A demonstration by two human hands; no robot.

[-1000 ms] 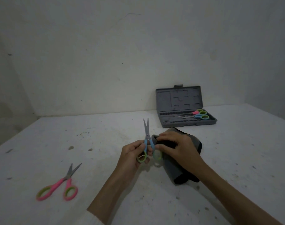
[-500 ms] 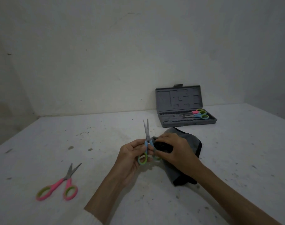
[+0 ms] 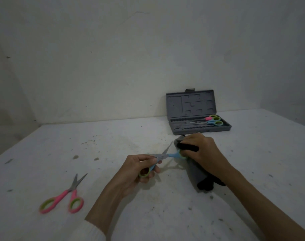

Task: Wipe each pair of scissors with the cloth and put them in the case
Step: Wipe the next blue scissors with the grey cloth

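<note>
No writing legible; hands (image 3: 141, 168) spread blue scissors (image 3: 163, 156), cloth (image 3: 195, 169) on handle.

Both hands' fingers (image 3: 144, 158) curled, seemingly gripping.

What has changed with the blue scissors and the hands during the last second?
The blue scissors went from upright and closed to spread wide open and tilted flat. The left hand keeps one handle; the right hand, with the cloth, now rubs the other handle. The pink scissors and the case stayed in place.
</note>
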